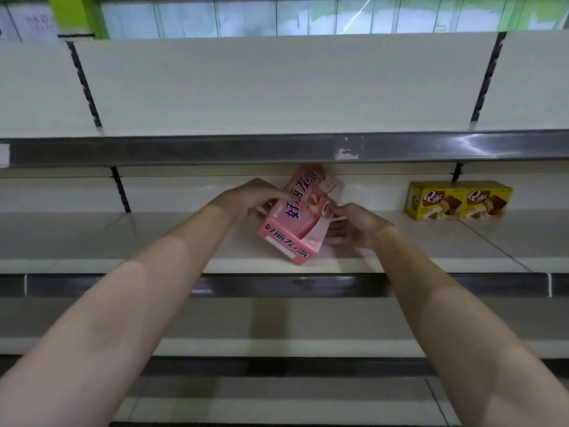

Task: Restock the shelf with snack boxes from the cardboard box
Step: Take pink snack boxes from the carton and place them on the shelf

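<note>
A pink snack box [297,220] with dark blue lettering is tilted on the middle shelf [154,241], its near corner resting on the shelf board. My left hand [249,197] grips its left side and top. Against its right side sits my right hand [354,224], fingers partly under the box. Both hands hold it. The cardboard box is out of view.
Two yellow snack boxes [458,200] stand side by side at the right of the same shelf, against the back panel. The upper shelf [215,149] overhangs just above the pink box. Lower shelves [277,346] run below my forearms.
</note>
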Motion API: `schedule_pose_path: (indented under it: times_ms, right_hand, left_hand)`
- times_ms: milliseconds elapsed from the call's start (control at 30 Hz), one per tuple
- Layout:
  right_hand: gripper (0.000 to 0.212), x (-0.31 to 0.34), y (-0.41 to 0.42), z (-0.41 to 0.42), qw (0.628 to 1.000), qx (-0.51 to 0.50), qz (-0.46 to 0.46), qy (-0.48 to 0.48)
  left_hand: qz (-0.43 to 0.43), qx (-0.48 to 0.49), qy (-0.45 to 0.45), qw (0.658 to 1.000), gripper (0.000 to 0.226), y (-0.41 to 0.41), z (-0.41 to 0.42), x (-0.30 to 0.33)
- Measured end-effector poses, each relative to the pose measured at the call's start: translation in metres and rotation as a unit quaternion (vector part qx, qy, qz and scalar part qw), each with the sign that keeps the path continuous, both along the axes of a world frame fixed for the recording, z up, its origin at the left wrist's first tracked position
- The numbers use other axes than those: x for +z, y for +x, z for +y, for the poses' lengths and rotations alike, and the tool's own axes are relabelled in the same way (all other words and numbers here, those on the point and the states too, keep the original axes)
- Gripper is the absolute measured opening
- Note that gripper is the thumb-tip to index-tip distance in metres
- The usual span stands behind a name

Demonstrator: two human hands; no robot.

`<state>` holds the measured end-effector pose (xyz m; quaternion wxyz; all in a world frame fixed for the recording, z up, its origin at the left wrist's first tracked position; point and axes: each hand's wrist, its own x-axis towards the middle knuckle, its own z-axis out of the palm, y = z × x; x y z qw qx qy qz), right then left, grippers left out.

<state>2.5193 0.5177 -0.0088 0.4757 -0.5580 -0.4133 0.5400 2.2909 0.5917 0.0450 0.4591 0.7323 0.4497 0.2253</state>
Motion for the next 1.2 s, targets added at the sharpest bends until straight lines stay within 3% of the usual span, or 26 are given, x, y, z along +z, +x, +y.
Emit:
schedule_pose_path:
  times_ms: [67,133,200,300,367,500,667,933,1100,1200]
  right_hand:
    - [0.03,0.002,0.018,0.001,0.999,-0.001,-0.039,0.016]
    - [0.05,0.005,0.032,0.002,0.992,-0.048,-0.103,0.056]
    - [0.072,0.007,0.039,0.001,0.984,-0.098,-0.131,0.072]
    - [0.058,0.002,0.039,0.004,0.972,-0.127,-0.18,0.077]
    - [0.043,-0.004,0.038,0.009,0.962,-0.129,-0.224,0.083]
    - [0.062,-0.01,0.031,0.019,0.942,-0.126,-0.297,0.088]
    - [0.053,-0.017,0.029,0.044,0.908,-0.188,-0.365,0.077]
    - [0.041,-0.025,0.044,0.066,0.901,-0.26,-0.342,0.064]
    - [0.05,-0.025,0.043,0.072,0.904,-0.273,-0.323,0.066]
    - [0.046,-0.025,0.04,0.071,0.905,-0.282,-0.31,0.069]
  left_hand:
    - [0.025,-0.031,0.034,0.999,0.039,0.002,-0.003,0.013]
    - [0.025,-0.048,0.06,0.997,0.033,0.008,-0.006,0.025]
    - [0.064,-0.033,0.122,0.99,0.043,0.02,-0.003,0.03]
    - [0.167,-0.029,0.254,0.952,0.068,0.034,0.009,0.02]
    - [0.178,-0.026,0.309,0.934,0.065,0.037,0.02,0.008]
    - [0.211,0.018,0.379,0.901,0.049,0.039,0.031,-0.009]
    - [0.172,0.022,0.405,0.898,0.048,0.051,0.042,-0.02]
    - [0.16,0.073,0.463,0.869,0.051,0.084,0.057,-0.037]
    - [0.15,-0.021,0.447,0.882,0.042,0.088,0.07,-0.031]
    - [0.24,-0.009,0.437,0.867,0.045,0.084,0.082,-0.026]
